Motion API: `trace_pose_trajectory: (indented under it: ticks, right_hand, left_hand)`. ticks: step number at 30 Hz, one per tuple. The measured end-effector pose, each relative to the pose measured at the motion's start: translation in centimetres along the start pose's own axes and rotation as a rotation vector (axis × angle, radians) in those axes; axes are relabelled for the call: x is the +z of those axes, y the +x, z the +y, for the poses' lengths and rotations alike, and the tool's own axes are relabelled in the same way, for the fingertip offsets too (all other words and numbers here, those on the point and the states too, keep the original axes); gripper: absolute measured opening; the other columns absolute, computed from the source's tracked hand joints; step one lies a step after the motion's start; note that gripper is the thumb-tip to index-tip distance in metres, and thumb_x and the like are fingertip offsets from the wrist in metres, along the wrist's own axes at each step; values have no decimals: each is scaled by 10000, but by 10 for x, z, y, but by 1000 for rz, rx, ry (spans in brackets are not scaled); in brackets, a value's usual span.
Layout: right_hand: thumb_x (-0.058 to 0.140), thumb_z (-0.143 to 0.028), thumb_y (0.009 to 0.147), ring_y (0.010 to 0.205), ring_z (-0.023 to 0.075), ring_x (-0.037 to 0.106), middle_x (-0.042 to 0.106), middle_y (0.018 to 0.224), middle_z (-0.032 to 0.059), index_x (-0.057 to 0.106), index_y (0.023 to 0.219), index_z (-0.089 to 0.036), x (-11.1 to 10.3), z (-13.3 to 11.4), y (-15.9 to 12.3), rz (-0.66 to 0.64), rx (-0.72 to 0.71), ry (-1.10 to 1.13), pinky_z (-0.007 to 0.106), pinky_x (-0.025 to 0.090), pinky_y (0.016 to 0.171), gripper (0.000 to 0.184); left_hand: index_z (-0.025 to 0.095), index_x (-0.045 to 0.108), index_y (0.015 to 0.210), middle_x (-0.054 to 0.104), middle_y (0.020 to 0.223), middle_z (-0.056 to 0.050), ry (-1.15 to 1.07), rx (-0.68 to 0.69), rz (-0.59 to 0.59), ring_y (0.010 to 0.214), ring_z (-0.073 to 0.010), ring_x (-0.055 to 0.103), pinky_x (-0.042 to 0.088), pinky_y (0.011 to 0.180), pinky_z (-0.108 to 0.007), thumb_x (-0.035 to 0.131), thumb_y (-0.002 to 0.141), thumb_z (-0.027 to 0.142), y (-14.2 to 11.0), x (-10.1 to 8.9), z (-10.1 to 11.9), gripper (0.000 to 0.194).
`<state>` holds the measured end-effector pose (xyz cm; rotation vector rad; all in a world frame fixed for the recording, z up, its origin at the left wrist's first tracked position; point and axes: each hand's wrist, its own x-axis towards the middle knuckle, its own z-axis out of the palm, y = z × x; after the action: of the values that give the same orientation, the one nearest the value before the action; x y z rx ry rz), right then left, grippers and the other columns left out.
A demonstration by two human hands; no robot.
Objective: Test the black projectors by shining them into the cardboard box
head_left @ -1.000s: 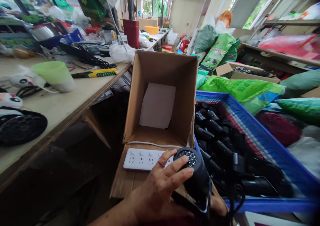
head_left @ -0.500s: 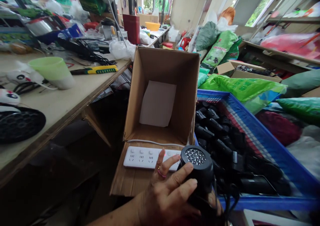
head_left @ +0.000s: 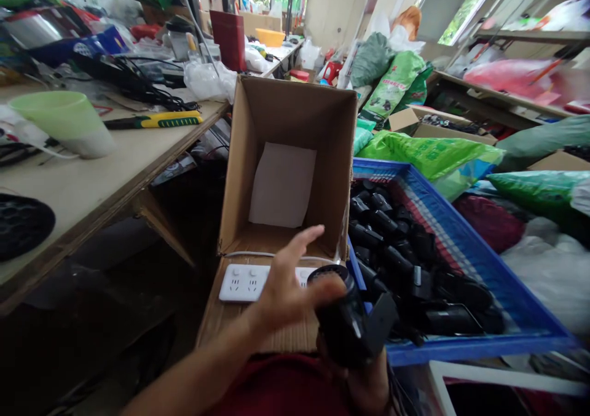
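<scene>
My right hand [head_left: 373, 379] is wrapped round the lower part of a black cylindrical LED spotlight [head_left: 343, 330], partly hidden by it. The lamp is tilted, with a flat black bracket-like piece at its side and dark cords below. My left hand [head_left: 286, 287] has its fingers apart and is blurred by motion. One of its fingers crosses in front of the lamp's lens end; I cannot tell whether it touches. Behind my left hand lies a white power strip [head_left: 239, 282], partly covered, on a cardboard flap [head_left: 295, 336].
An open cardboard box [head_left: 230, 188] faces me with a pale sheet inside. Several black lamps [head_left: 391, 256] fill a blue crate [head_left: 470, 216] at right. At left, a workbench [head_left: 152, 158] carries a green cup [head_left: 69, 121] and a yellow-handled tool [head_left: 170, 119].
The spotlight has tipped, so its LED face shows less and its side and bracket show more. My left hand has spread its fingers and shifted slightly left. The view has moved a little.
</scene>
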<state>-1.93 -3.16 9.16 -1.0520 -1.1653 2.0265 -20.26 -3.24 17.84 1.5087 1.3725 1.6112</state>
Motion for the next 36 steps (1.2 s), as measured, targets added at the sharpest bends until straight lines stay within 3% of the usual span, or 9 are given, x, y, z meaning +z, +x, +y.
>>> trace_pose_trajectory:
  ticks: [3, 7, 14, 20, 25, 27, 29, 32, 36]
  right_hand:
    - [307, -862, 661, 332, 24, 154, 483, 535, -35, 686, 946, -199, 3, 2, -9, -130, 238, 461, 195, 309, 332, 815]
    - [628, -688, 633, 413, 12, 81, 462, 598, -54, 668, 854, -214, -2, -4, -14, -112, 332, 624, 136, 291, 382, 524]
    - [624, -509, 761, 427, 50, 240, 337, 522, -82, 646, 877, -241, -14, 1, -15, -229, 461, 555, 130, 324, 418, 293]
    - [576, -585, 756, 389, 26, 196, 511, 588, -45, 653, 865, -215, -5, -8, -12, -132, 390, 588, 135, 312, 404, 393]
    - [443, -718, 736, 464, 117, 487, 666, 779, 79, 679, 908, -193, -6, -16, -8, 91, 123, 258, 259, 433, 438, 601]
    - [643, -578, 679, 733, 216, 620, 682, 940, 75, 665, 1000, -229, -12, -18, -9, 230, -26, 40, 327, 513, 615, 474]
    - [776, -404, 583, 1007, 274, 587, 649, 1112, 48, 616, 1123, -263, -18, -22, -12, 307, -136, -121, 369, 488, 838, 580]
    - [779, -330, 564, 1128, 301, 531, 605, 1219, 53, 540, 1233, -246, -26, -39, -18, 222, -274, -326, 416, 401, 975, 715]
    - [782, -319, 549, 1122, 306, 541, 581, 1250, 79, 497, 1284, -224, -42, -66, -30, 14, -386, -417, 437, 383, 976, 794]
  left_hand:
    - [182, 592, 1177, 617, 1233, -117, -327, -307, -236, 1165, -266, 552, 489, 911, -437, 399, 917, 459, 16, -4, -12, 426]
    - [196, 596, 1183, 609, 1252, -70, -374, -344, -462, 1150, -234, 554, 429, 979, -396, 572, 823, 224, 11, 3, -26, 363]
    - [133, 628, 1130, 678, 1113, -105, -224, -430, -369, 1017, -241, 610, 478, 869, -368, 653, 744, 189, 7, 13, -27, 391]
    - [145, 624, 1120, 666, 1124, -111, -234, -472, -331, 1032, -252, 613, 506, 847, -380, 643, 749, 203, 5, 13, -30, 376]
    - [153, 439, 1329, 319, 1469, -211, -45, -247, -369, 1329, -362, 334, 304, 1053, -549, 720, 664, 482, -7, 10, -16, 793]
    - [156, 360, 1381, 190, 1508, -242, 167, -101, -359, 1365, -427, 204, 253, 1047, -620, 753, 559, 585, -15, 14, -10, 1007]
    - [160, 308, 1405, 150, 1511, -260, 328, 32, -314, 1368, -456, 149, 251, 1023, -659, 703, 613, 615, -24, 18, -10, 995]
    - [163, 156, 1453, 110, 1510, -277, 366, 209, -309, 1368, -447, 165, 313, 1007, -629, 565, 734, 639, -33, 22, -15, 954]
    - [161, 101, 1457, 303, 1440, -270, 279, 351, -411, 1304, -388, 361, 378, 1012, -542, 497, 725, 699, -28, 19, -17, 991]
